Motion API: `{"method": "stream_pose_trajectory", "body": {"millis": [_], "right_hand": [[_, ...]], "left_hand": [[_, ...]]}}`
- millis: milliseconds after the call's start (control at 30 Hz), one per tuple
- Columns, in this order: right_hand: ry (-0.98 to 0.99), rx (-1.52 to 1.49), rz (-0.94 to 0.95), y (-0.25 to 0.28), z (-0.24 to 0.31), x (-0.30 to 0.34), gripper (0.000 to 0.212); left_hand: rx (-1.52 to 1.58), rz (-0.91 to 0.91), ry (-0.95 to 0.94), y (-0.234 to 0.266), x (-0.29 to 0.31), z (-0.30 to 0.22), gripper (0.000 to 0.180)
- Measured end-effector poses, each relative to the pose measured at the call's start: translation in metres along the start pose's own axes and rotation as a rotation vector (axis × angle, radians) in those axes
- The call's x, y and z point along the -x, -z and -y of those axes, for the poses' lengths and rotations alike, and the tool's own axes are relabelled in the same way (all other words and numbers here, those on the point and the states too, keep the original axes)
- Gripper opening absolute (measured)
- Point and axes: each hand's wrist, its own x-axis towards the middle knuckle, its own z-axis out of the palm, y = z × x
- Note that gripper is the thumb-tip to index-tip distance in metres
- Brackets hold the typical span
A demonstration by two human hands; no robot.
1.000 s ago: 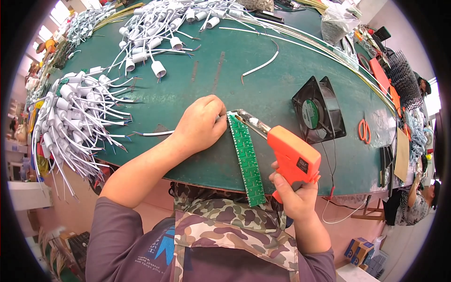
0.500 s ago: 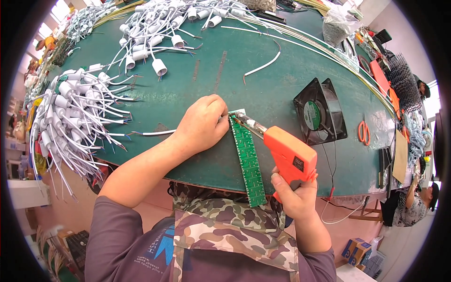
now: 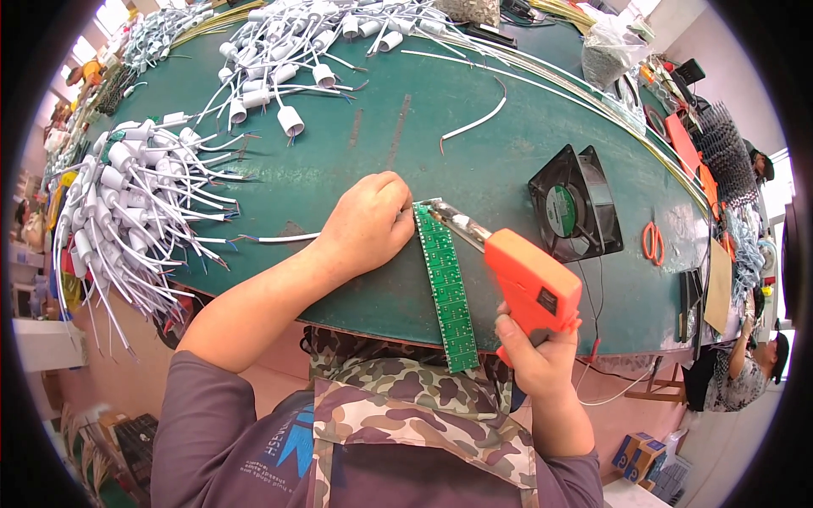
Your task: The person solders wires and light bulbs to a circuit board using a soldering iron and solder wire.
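Note:
My left hand (image 3: 369, 222) is closed at the far left corner of a long green circuit board (image 3: 449, 292). A white cable (image 3: 290, 239) runs out from under that hand to the left, its thin bared wires showing at the free end. What the fingertips pinch is mostly hidden behind the hand; the cable passes into the grip. My right hand (image 3: 542, 356) is wrapped round the handle of an orange soldering gun (image 3: 533, 279). Its metal tip reaches over the far end of the board, slightly right of my left fingertips. The board's near end juts past the table edge.
Piles of white lamp sockets with cables (image 3: 127, 203) lie left and at the back. A black fan (image 3: 576, 203) stands to the right, with orange scissors (image 3: 652, 243) beyond it. A loose white cable (image 3: 476, 120) lies farther back. Another person (image 3: 745, 368) is at far right.
The soldering gun has drawn a little to the right, its tip shifting away from my left fingertips along the board's far end. My left hand and the board have stayed nearly still.

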Motion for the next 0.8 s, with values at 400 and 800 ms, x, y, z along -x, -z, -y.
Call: {"method": "stream_pose_trajectory", "body": {"millis": [400, 800], "right_hand": [[0.037, -0.157, -0.082, 0.002, 0.008, 0.005, 0.048], [0.101, -0.001, -0.137, 0.013, 0.005, 0.02, 0.046]], "left_hand": [[-0.01, -0.004, -0.004, 0.0, -0.001, -0.001, 0.009], [-0.017, 0.052, -0.03, 0.022, -0.005, -0.006, 0.017]]}}
